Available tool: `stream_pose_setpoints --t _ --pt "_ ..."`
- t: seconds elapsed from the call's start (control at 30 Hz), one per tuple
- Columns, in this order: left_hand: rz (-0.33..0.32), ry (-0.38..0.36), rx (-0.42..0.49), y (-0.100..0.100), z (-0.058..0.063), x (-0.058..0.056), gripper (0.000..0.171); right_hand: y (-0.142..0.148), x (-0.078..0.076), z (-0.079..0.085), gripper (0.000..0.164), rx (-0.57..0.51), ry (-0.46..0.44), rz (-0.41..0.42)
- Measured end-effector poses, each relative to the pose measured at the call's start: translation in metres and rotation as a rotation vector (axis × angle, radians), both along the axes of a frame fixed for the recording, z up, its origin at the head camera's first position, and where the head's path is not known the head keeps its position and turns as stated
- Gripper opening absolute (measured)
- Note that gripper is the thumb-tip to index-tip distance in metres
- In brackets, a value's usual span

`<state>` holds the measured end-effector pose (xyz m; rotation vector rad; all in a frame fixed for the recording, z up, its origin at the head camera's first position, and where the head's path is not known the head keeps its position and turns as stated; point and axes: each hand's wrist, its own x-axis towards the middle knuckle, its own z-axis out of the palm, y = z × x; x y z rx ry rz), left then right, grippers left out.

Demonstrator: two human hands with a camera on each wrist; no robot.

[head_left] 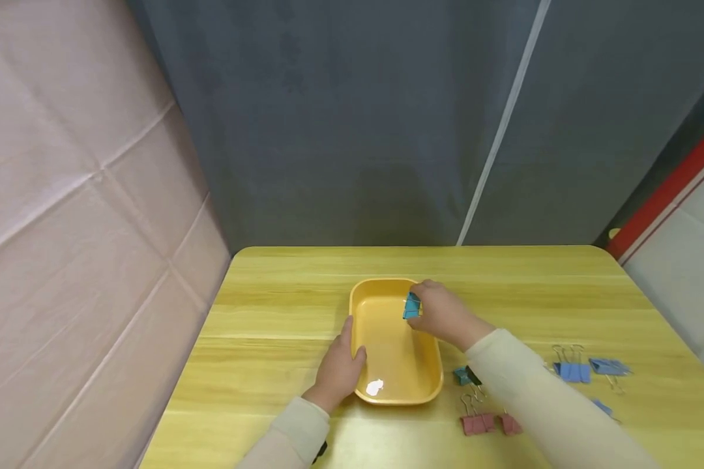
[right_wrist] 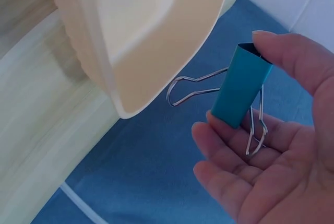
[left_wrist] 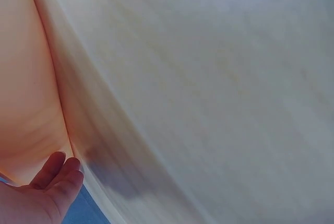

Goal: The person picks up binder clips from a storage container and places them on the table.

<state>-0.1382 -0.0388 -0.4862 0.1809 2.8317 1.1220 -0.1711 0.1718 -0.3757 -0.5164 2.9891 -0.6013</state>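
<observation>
A yellow plastic tray [head_left: 387, 345] stands on the wooden table, its inside bare. My left hand [head_left: 336, 374] holds the tray's left side, thumb over the rim and fingers along the outer wall; the left wrist view shows the fingertips [left_wrist: 73, 166] against that wall. Over the tray's upper right part, my right hand [head_left: 446, 316] pinches a teal binder clip [head_left: 411, 306] between thumb and fingers. In the right wrist view the clip [right_wrist: 242, 83] is gripped by its ends, both wire handles spread out, close beside the tray's rim [right_wrist: 125, 113].
Right of the tray lie a teal binder clip [head_left: 462, 376] and pink binder clips [head_left: 478, 424]. Farther right are blue binder clips [head_left: 572, 372], some partly behind the right sleeve [head_left: 540, 391]. A dark curtain [head_left: 352, 130] hangs behind the table [head_left: 270, 293].
</observation>
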Motion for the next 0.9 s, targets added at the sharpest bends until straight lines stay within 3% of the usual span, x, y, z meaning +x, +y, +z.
stream_pose_setpoints --t 0.53,0.9 --pt "-0.008 0.001 -0.001 -0.001 0.001 0.001 0.065 0.047 0.027 -0.002 0.058 -0.023 0.008 -0.133" --pt "-0.008 0.001 0.01 0.0 0.0 0.0 0.065 0.08 0.041 -0.004 0.068 -0.001 -0.082 -0.227"
